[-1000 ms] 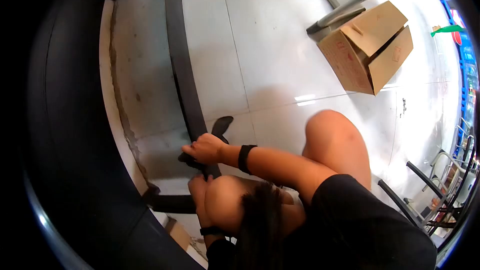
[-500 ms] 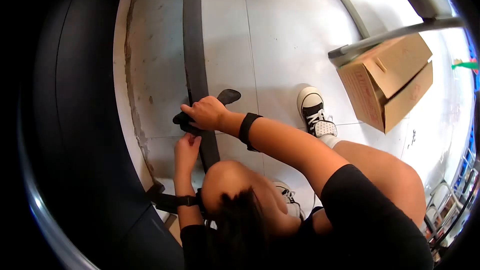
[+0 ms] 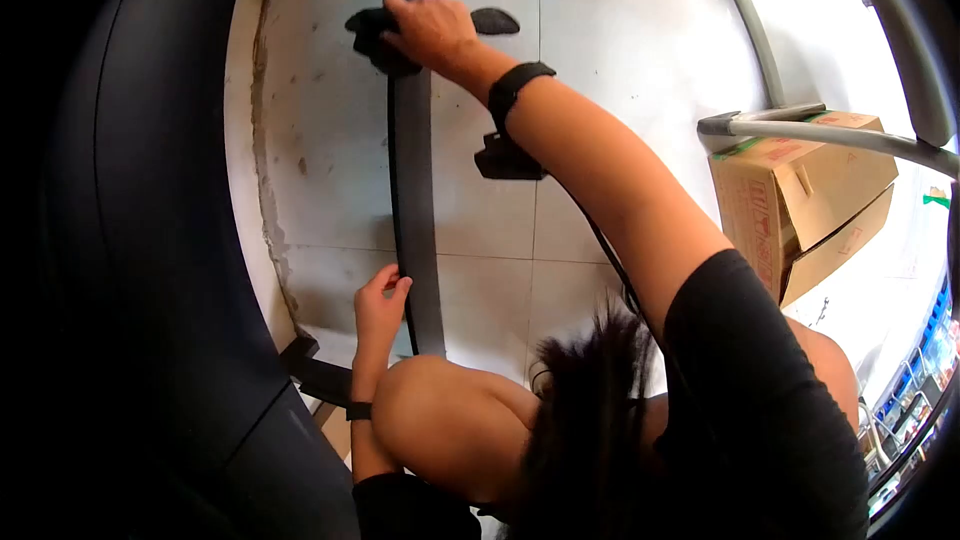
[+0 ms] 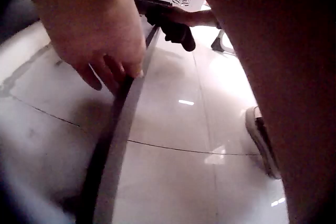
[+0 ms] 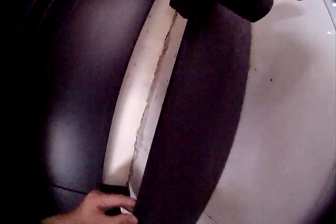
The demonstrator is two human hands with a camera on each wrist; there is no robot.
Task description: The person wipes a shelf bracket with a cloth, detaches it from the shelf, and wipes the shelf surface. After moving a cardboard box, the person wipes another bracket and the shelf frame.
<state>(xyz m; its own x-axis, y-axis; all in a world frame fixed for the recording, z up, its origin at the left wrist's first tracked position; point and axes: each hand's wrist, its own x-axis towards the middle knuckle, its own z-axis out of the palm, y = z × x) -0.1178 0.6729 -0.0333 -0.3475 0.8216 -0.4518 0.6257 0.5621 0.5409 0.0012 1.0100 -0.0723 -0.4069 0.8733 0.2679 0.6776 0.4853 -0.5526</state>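
My right hand [image 3: 435, 35] grips a bunched black cloth [image 3: 385, 40], sock-like with a rounded end, over the far part of a long dark bar [image 3: 415, 150]. Part of the cloth hangs on either side of the bar. Seen from the left wrist, the black cloth [image 4: 181, 35] droops below that hand. Much nearer my body, my left hand [image 3: 378, 305] is at the bar's left edge, its fingers loosely bent and its thumb close to the edge. In the left wrist view these fingers [image 4: 107, 71] hang beside the bar [image 4: 123, 124] and hold nothing visible.
A black panel [image 3: 170, 240] runs along the left, with a pale ledge [image 3: 245, 140] at its foot. On the right a cardboard box [image 3: 800, 200] stands under metal legs [image 3: 850, 135]. My bent knee [image 3: 430, 410] is close to the left hand. Pale tiles cover the floor [image 3: 590, 20].
My right hand has moved forward along the bar with the black cloth, away from my body. The left hand stays behind near the knee, now well apart from the cloth.
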